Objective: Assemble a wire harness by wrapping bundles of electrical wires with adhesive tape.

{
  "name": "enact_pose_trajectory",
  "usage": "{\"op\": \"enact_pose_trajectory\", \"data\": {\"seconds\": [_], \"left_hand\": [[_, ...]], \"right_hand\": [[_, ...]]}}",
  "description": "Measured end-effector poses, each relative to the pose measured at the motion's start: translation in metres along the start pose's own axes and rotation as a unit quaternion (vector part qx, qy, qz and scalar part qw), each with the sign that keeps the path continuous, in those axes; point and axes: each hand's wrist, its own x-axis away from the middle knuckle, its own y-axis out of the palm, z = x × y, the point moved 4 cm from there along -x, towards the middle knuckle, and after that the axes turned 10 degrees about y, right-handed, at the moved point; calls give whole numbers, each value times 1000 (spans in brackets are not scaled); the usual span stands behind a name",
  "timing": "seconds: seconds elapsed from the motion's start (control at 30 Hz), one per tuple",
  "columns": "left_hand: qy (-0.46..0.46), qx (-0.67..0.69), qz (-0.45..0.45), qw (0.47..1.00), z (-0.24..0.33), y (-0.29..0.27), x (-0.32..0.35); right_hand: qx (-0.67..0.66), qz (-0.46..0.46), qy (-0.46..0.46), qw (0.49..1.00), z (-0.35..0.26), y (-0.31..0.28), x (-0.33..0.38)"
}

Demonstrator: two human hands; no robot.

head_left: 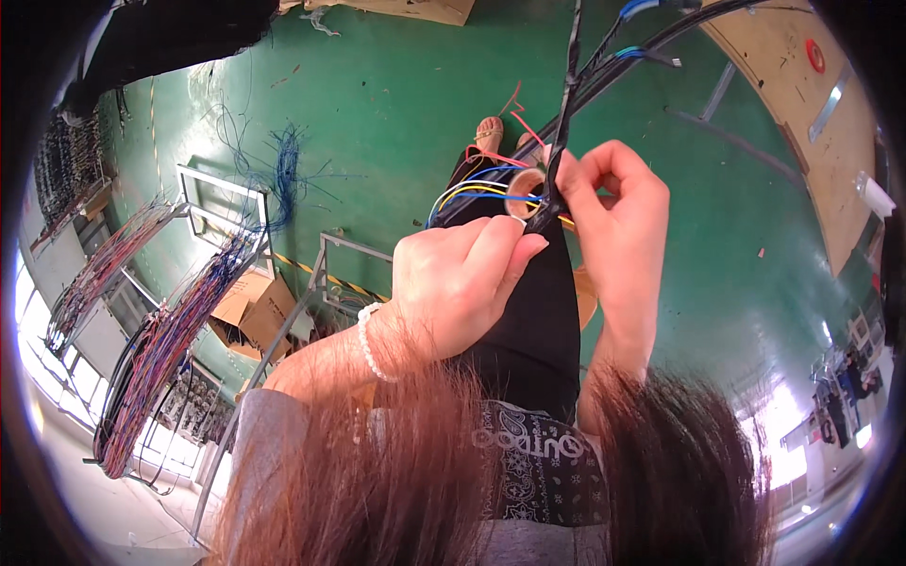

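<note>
My left hand (462,274), a white beaded bracelet at its wrist, is closed at the near side of a wire harness, its fingers curled round the wires. Loose blue, yellow and white wires (472,191) loop out above its knuckles. My right hand (618,203) pinches the black-wrapped wire harness (557,170) between thumb and fingers at a branching point. Between both hands sits a tape roll (519,200) with a brown cardboard core, against the harness. Fingers partly hide where the tape meets the wires. Thin red wires (530,127) stick out beyond the roll.
Black harness branches (651,42) run up to the far right, near a wooden board (793,104) carrying a red tape roll (815,55). At left, metal racks (226,193) hold bundles of coloured wires (175,349). A cardboard box (253,307) stands on the green floor (396,85).
</note>
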Motion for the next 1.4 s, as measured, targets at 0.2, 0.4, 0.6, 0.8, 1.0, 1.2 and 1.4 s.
{"op": "enact_pose_trajectory", "data": {"seconds": [0.2, 0.4, 0.6, 0.8, 1.0, 1.2, 1.4], "left_hand": [[-86, 108, -53, 989, -6, 0, -4], [-195, 237, -121, 944, -9, -2, -7], [-205, 222, -139, 943, -7, -6, -9], [-153, 153, -109, 970, -15, -5, -4], [-43, -4, -116, 992, -5, -3, -6], [-59, 88, -122, 987, 0, 2, -12], [-191, 162, -139, 958, -9, 1, -9]], "right_hand": [[54, 212, -323, 921, 9, -5, 15], [-415, -249, 38, 874, 75, 29, 49], [-535, -293, -31, 792, 51, 42, 1], [-322, -200, -32, 925, 70, 32, 31], [-509, -258, 145, 808, 38, 1, 67], [-470, -191, 100, 856, 43, 38, 29], [-425, -219, 51, 877, 45, 44, 7]]}}
